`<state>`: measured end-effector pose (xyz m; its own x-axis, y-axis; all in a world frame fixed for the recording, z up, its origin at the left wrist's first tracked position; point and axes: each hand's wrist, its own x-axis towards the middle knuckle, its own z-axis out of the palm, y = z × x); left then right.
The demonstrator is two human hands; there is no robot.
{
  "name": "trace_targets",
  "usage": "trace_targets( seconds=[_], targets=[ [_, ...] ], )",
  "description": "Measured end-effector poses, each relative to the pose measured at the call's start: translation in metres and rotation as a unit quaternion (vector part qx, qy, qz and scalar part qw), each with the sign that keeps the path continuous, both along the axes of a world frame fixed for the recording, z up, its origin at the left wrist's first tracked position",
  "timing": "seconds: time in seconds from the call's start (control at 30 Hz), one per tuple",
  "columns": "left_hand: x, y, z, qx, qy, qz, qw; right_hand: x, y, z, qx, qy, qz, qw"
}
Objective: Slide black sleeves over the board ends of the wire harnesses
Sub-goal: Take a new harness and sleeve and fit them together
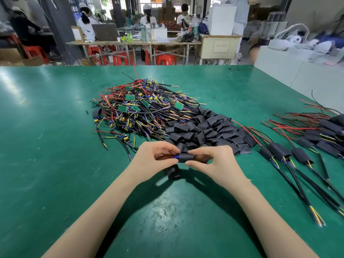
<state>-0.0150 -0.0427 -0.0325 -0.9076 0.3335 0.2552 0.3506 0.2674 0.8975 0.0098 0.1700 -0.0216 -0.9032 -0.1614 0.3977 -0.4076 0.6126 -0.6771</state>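
Observation:
My left hand [157, 158] pinches the board end of a wire harness, of which only a blue part [176, 156] shows between the fingers. My right hand [208, 157] pinches a black sleeve [185, 158] right beside that blue part, partly over it. Both hands hover just above the green table [55, 164], in front of a heap of loose black sleeves [206, 131]. Another black sleeve [173, 172] lies on the table just under my hands. The board itself is hidden by my fingers.
A big tangle of bare harnesses [141, 107] with green boards lies behind my left hand. Sleeved harnesses [290, 155] lie in a row at the right. A white box [297, 75] stands at the far right edge. People sit at benches beyond the table.

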Motion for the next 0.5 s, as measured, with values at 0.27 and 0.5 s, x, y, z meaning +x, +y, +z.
trace_targets(
  seconds=[0.27,0.5],
  targets=[
    [-0.0007,0.0019,0.0022,0.011,0.002,0.017,1.0,-0.0013,-0.005,-0.0061,0.006,0.022,-0.032,0.999],
    [0.0005,0.0057,0.0011,0.061,0.002,0.039,0.997,-0.0021,-0.0018,-0.0078,0.158,0.036,-0.071,0.984]
  ],
)
